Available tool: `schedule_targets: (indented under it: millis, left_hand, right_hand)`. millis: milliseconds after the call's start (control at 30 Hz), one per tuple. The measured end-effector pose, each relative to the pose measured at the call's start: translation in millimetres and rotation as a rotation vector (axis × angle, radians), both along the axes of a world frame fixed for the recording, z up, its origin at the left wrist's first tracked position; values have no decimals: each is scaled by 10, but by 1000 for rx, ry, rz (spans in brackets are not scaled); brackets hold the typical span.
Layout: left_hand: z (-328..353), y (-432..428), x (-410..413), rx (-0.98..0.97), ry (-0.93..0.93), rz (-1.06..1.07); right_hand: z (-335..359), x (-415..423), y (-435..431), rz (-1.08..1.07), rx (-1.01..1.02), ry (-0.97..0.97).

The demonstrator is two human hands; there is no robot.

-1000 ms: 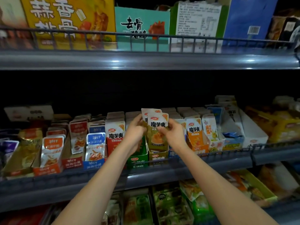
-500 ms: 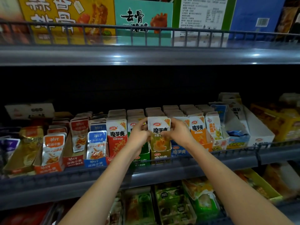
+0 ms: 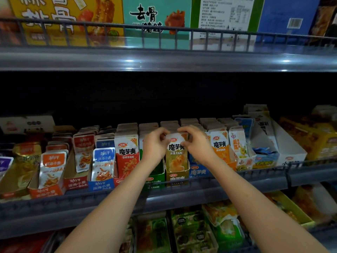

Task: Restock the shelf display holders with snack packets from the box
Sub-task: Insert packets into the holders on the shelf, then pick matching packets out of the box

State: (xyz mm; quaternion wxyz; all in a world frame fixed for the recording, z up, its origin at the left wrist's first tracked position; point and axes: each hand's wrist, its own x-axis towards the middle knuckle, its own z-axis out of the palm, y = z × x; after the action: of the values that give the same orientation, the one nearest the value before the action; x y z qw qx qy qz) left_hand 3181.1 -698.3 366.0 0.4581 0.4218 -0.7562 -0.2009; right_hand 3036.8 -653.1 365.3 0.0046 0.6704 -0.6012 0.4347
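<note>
Now pinching top corners of upright olive snack packet (image 3: 176, 157) with left hand (image 3: 155, 146) and right hand (image 3: 197, 144), fingers curled, level and equally near either side, long axis vertical, foot down in brown display holder (image 3: 176, 177) directly below, between green holder (image 3: 155, 180) and blue holder (image 3: 198, 172).

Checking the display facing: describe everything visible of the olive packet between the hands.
The olive packet is a glossy pouch: white top with a red oval logo and bold black characters, olive below with a picture of yellowish food. It stands upright, facing forward, its foot inside the matching olive holder. The left hand and right hand pinch its top corners.
</note>
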Motion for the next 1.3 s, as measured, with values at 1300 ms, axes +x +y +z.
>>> schedule_targets:
  millis: [1300]
  left_hand:
    - [-3165,2222,1952,354,-412,159]
  right_hand:
    - [-3138,763,2516,89,1025,-379]
